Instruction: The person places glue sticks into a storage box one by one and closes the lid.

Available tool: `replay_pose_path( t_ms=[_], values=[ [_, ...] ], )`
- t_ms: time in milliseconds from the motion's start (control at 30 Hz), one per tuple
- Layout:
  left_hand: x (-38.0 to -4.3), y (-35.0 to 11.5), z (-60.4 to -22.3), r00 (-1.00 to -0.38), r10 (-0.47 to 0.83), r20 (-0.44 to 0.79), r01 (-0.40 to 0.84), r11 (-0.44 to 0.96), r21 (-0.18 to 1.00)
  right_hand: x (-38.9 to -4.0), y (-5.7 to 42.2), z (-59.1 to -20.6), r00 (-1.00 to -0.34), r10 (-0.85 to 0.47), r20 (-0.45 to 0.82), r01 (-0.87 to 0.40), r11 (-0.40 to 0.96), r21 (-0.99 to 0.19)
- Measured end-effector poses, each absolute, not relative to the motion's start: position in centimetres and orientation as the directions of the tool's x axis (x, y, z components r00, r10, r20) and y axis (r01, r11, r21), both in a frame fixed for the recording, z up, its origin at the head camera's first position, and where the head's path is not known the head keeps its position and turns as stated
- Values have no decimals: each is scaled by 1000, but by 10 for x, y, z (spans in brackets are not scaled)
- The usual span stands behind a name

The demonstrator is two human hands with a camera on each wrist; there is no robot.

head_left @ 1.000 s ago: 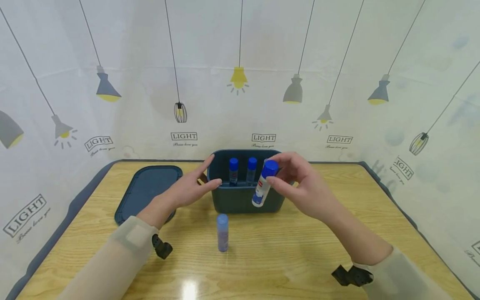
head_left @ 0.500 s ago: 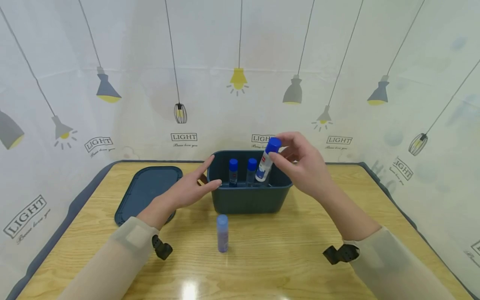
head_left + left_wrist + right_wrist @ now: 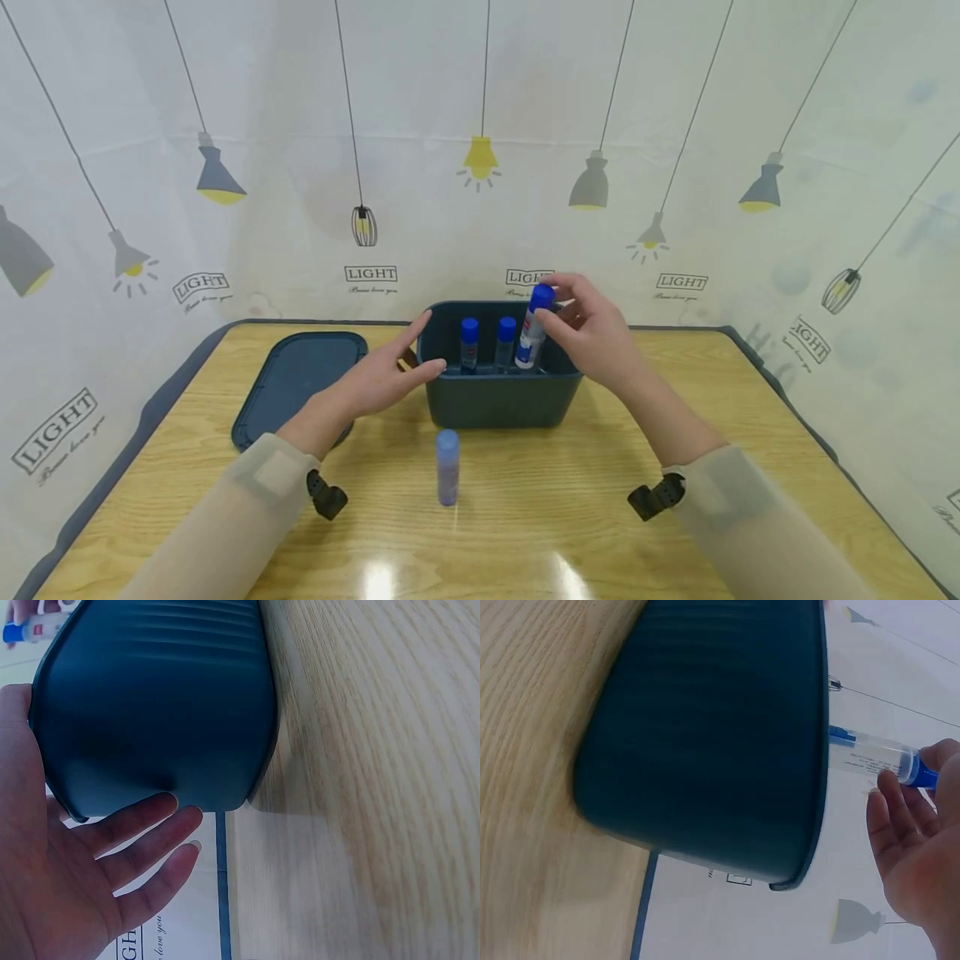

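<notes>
My right hand pinches the blue cap of a small clear bottle with a printed label. The bottle leans slightly, its lower end inside the dark teal box; its base is hidden in the right wrist view. Inside the box, two more blue-capped bottles stand upright, a left one and a middle one. At the box's left end my left hand rests with fingers spread, thumb and index finger at the rim. In the left wrist view its other fingers extend beside the end wall, gripping nothing.
A pale lavender bottle stands upright on the wooden table in front of the box. Flat at the left lies a dark teal lid, partly behind my left forearm. A lamp-printed curtain surrounds the table.
My right hand has raised the bottle from in front of the box, over the rim, and lowered its end inside. The bottle now stands more upright. My left hand keeps its place.
</notes>
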State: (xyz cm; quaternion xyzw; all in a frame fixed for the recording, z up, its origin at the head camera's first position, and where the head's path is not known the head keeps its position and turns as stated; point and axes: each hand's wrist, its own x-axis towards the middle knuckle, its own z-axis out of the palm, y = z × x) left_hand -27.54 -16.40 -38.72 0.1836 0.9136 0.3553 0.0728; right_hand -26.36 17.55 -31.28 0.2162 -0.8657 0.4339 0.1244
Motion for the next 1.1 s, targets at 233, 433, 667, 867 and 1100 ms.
replay_pose_path(
  t_ms=[233, 433, 667, 867, 1100],
  values=[
    [-274, -163, -387, -926, 378, -9, 275, 689, 671, -271, 163, -327, -889, -340, 307, -453, 548, -703],
    [-274, -162, -387, -927, 375, -18, 267, 692, 671, -276, 150, -335, -890, -373, 261, -442, 571, -692],
    [-275, -163, -387, -927, 374, -19, 265, 690, 673, -278, 135, -337, -886, -419, 201, -443, 630, -638],
    [-275, -163, -387, -926, 376, -17, 267, 688, 674, -281, 123, -338, -886, -438, 155, -426, 632, -647],
    [-277, -164, -390, -923, 384, -14, 272, 678, 683, -285, 115, -338, -888, -443, 128, -413, 641, -647]
  ],
)
